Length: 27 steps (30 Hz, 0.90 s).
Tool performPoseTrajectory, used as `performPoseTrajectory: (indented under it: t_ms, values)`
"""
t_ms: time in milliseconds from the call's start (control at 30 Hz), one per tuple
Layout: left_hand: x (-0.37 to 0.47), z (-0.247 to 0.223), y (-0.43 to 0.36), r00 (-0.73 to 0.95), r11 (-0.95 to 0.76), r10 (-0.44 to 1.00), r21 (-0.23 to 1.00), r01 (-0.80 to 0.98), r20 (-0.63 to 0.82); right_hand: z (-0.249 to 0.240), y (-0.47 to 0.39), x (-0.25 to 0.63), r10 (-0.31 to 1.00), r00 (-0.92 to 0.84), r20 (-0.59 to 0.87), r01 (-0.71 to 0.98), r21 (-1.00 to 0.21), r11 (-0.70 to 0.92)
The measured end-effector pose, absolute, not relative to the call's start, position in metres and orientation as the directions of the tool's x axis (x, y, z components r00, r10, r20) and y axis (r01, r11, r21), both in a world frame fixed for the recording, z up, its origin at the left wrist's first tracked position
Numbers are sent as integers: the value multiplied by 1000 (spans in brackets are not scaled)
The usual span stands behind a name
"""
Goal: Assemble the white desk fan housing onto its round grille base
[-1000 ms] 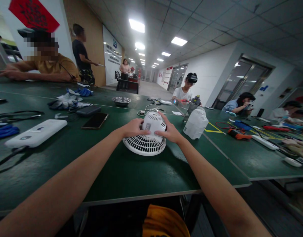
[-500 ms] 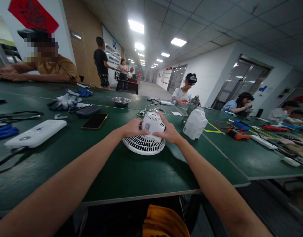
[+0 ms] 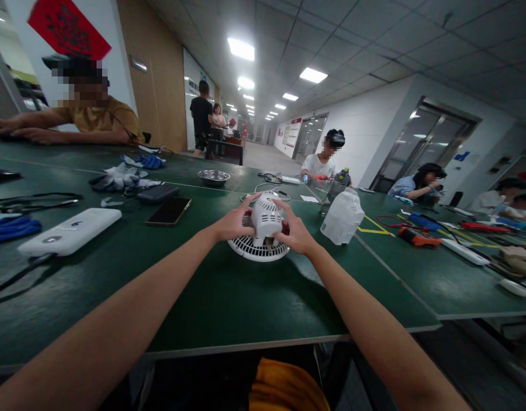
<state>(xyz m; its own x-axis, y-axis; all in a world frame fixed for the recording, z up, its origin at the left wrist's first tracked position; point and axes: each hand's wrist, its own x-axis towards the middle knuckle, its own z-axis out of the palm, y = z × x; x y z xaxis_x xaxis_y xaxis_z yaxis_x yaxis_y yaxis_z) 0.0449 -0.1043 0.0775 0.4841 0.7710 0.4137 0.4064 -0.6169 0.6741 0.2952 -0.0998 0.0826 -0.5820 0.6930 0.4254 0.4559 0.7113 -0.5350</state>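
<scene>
- The fan [image 3: 267,218] lies on the green surface [image 3: 246,308] straight ahead of me, its grille [image 3: 251,248] underneath and its white housing [image 3: 266,205] on top.
- I have it between both hands: my left hand [image 3: 236,223] curves around the housing's left side, my right hand [image 3: 298,233] around its right, fingers and thumbs spread against the plastic.
- Neither hand is nearer; each touches its own side, so I judge that any turn or lift depends on the housing sitting between them.
- The grille is round and offers no long axis; the housing rises from it, its notched end facing me above the near rim. I cannot tell exactly how far it tilts.
- My right thumb sits beside that notch; my left thumb presses further round on the other side.
- The white cover [image 3: 342,218] stands apart, to the right of my right hand and nearer to it than to my left.
</scene>
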Motion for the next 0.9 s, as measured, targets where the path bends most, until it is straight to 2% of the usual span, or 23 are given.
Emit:
performPoseTrajectory:
  t_ms: [100,400,567,900]
  values:
    - [45,83,-111,499,-630,760,663,405,417,81,-99,296,702,-580,414,439,-567,697]
    - [52,85,-113,504,-691,723,511,512,473,80,-98,295,716,-578,391,423,-607,673]
    - [58,88,-118,469,-687,726,488,539,504,78,-96,294,719,-580,383,398,-636,661]
    - [57,86,-111,467,-684,728,492,538,501,80,-98,293,711,-585,389,447,-576,684]
